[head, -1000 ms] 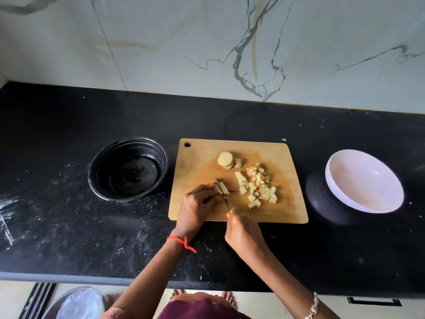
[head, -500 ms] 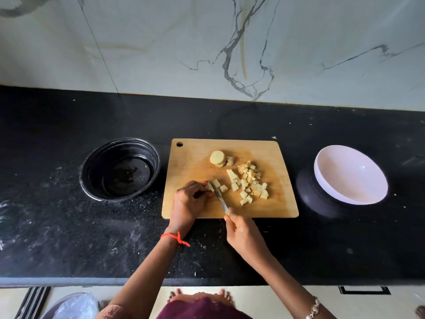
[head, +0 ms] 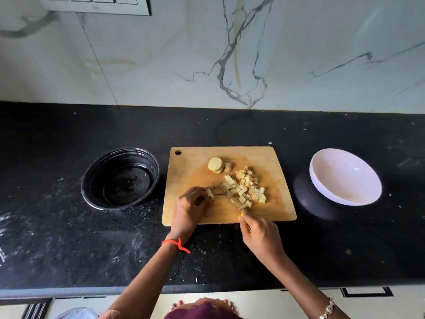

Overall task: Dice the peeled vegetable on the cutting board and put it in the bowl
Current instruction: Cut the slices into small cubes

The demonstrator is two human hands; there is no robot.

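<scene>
A wooden cutting board (head: 271, 210) lies on the black counter. A heap of pale yellow diced pieces (head: 247, 187) sits on its right half, and round slices (head: 215, 165) lie stacked near its far edge. My left hand (head: 187, 209) pinches a small uncut piece (head: 209, 194) against the board. My right hand (head: 261, 236) grips a yellow-handled knife (head: 230, 196), whose blade rests against the left side of the heap. An empty white bowl (head: 345, 177) stands tilted to the right of the board.
A black bowl (head: 120, 178) sits left of the board. The counter's front edge (head: 69, 291) runs below my arms. A marble wall (head: 207, 54) rises behind the counter, with a switch plate (head: 96, 4) at the top left.
The knife blade has shifted right, away from the piece under my left hand, up against the heap of cubes. The camera has tilted upward a little.
</scene>
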